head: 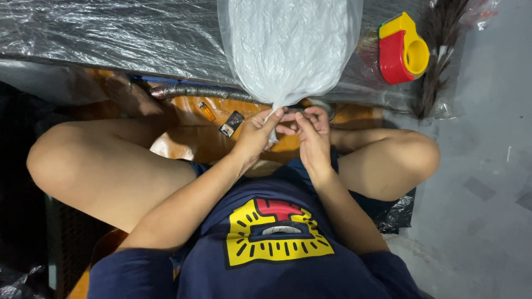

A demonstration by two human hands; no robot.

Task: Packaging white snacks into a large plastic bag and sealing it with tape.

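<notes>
Both the left hand (pixel 256 134) and the right hand (pixel 311 133) pinch the gathered neck of a clear plastic bag (pixel 288 47) of white material, which bulges toward twelve o'clock. A red-and-yellow tape dispenser (pixel 403 49) lies at two o'clock, and a small orange lighter (pixel 206 111) at nine o'clock.

Person wears a navy blue short-sleeved T-shirt (pixel 288 271) with a chest print (pixel 277 232): a yellow shape with black outlines and short black ray strokes around it, a red cross-like block at the print's top, a dark arch with a pale strip under that. Dark blue shorts (pixel 310 169) just above the print. Forearms, hands, legs, feet bare. No watch or rings visible.
</notes>
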